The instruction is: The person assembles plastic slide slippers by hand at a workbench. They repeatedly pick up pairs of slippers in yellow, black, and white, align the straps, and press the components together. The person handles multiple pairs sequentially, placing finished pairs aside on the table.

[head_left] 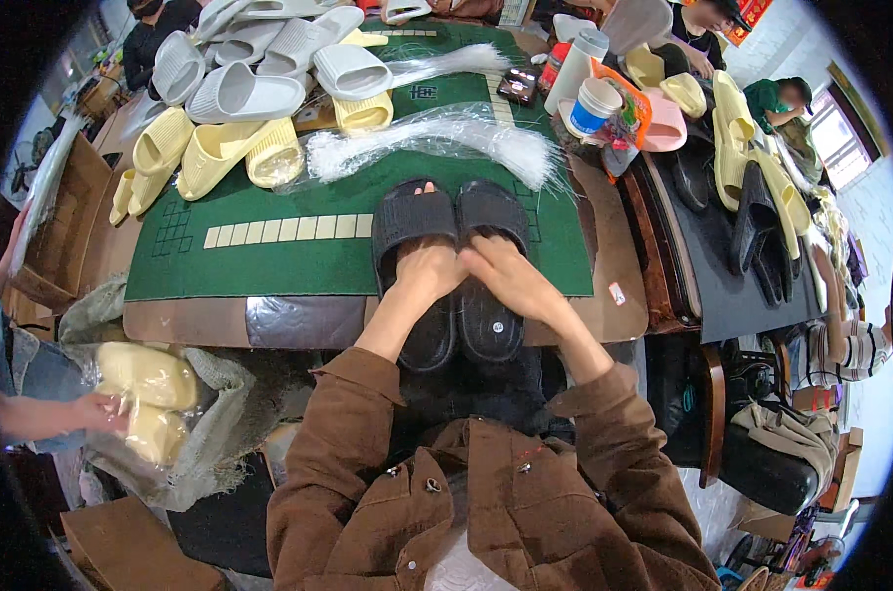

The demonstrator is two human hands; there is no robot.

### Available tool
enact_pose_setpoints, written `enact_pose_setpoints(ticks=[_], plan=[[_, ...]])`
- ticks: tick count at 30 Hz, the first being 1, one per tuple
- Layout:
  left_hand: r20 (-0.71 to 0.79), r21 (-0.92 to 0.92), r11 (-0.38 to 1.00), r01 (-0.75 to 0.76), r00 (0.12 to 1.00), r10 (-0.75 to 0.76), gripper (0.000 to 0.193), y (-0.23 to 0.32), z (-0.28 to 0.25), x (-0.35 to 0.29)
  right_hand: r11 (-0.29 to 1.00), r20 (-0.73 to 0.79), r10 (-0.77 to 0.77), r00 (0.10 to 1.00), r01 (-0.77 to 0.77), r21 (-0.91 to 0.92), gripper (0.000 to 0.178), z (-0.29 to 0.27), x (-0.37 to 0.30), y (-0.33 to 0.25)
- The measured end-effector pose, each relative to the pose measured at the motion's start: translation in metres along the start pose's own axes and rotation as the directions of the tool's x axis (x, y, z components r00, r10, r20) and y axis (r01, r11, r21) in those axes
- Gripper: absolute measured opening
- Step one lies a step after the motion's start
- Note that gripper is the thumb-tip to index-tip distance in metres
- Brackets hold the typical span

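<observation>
A pair of black slide slippers lies side by side at the table's near edge, toes pointing away from me and heels overhanging. My left hand reaches under the strap of the left slipper; its fingertips show at the toe opening. My right hand has its fingers tucked beneath the strap of the right slipper, where they are hidden. Between the slippers the two hands meet, thumbs close together. A small round white sticker sits on the right slipper's heel.
A green mat covers the table. Beyond the slippers lies a bundle of clear plastic strips. Grey slippers and cream slippers are heaped far left. At left, another person's hand holds bagged cream slippers. Cups stand far right.
</observation>
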State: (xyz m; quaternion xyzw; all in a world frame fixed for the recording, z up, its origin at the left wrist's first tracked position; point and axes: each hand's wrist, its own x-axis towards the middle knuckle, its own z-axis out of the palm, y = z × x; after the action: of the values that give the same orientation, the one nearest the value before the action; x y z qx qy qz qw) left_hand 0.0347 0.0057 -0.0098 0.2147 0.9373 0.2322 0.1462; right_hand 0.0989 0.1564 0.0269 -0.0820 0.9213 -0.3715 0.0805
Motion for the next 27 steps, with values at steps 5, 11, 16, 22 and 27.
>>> enact_pose_setpoints(ticks=[5,11,16,22,27], plan=[[0.181,-0.035,0.990,0.136,0.975,-0.127,0.074,0.017,-0.021,-0.011,0.962,-0.284,-0.030,0.958,0.105,0.252,0.028,-0.028,0.004,-0.021],[0.112,-0.038,0.997,0.062,0.992,-0.058,0.077,0.015,-0.015,-0.005,0.937,-0.280,0.012,0.960,-0.108,-0.333,0.046,-0.051,0.110,0.025],[0.282,-0.030,0.998,0.047,0.959,-0.037,0.078,0.020,-0.035,-0.015,0.801,-0.144,0.170,0.975,-0.222,-0.556,0.057,-0.040,0.139,0.009],[0.236,-0.069,0.997,0.014,0.972,0.003,0.085,0.024,-0.044,-0.020,0.840,0.012,0.175,0.984,-0.143,-0.524,0.048,-0.043,0.165,0.035],[0.111,-0.081,0.996,-0.024,0.993,0.033,0.085,0.002,-0.051,-0.032,0.914,-0.342,-0.100,0.934,-0.050,-0.404,0.030,-0.021,0.130,0.014]])
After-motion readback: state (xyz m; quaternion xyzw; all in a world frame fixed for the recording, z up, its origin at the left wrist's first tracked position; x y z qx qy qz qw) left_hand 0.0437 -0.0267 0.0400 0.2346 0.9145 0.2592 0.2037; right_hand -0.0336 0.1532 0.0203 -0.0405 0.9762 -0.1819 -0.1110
